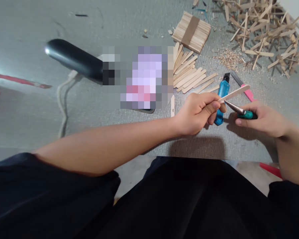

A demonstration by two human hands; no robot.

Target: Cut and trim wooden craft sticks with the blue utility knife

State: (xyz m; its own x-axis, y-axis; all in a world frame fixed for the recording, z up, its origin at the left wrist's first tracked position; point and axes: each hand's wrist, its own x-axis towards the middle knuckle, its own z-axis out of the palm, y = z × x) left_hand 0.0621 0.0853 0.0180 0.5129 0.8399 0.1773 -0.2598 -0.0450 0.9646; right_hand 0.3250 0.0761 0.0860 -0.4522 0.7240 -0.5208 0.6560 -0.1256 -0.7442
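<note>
Closed in a pinch, my left hand (198,111) grips a wooden craft stick (236,93), whose rounded end points up and to the right. My right hand (267,118) is wrapped round the green handle of needle-nose pliers (235,108). The pliers' tip meets the stick's lower edge near my left fingertips; whether the jaws bite into it I cannot tell. A blue utility knife (223,89) lies beneath the left fingers, partly covered by them. Just beyond the stick is a pink-handled cutter (249,94).
Loose craft sticks (189,74) and a banded bundle of sticks (191,31) lie ahead. Crossed stick pieces (261,33) pile up at the far right, near wood shavings (229,59). Leftward are a blurred-out phone (144,78), a black rounded device (74,58) and a white cable (62,103).
</note>
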